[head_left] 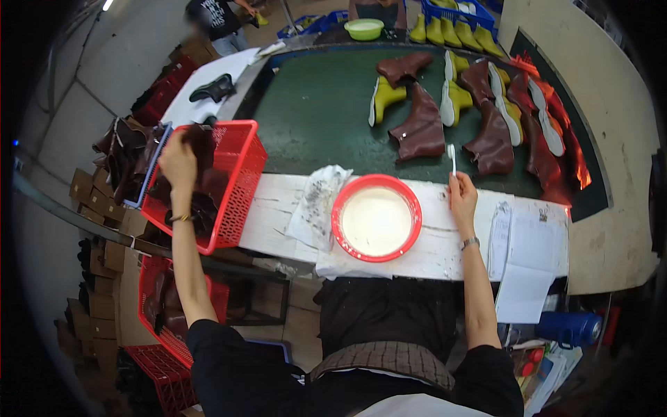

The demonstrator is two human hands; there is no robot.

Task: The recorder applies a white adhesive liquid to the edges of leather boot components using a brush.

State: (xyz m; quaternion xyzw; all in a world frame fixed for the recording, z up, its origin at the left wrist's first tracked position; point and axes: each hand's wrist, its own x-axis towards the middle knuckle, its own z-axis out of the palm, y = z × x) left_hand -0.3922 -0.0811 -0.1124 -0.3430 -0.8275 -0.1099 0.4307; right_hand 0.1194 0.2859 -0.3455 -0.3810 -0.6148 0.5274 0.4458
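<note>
My left hand (179, 165) is over a red plastic basket (240, 182) at the left, its fingers closed on a dark brown leather boot upper (201, 144). More brown leather pieces lie beneath it in the basket. My right hand (463, 197) grips a small white brush (451, 157), shaped like a toothbrush, with its head pointing away from me. Between my hands a red basin (338, 236) of creamy white liquid rests on the white table edge. Just beyond the brush lie brown boot uppers (421, 126) and yellow-green boot forms with pale soles (455, 103).
A dark green belt (319, 104) runs beyond the white ledge, with an orange glow at its right end. A stained cloth (317, 208) lies left of the basin, papers (528, 243) at the right. A person (217, 24) stands far left. A blue flask (566, 328) is low at right.
</note>
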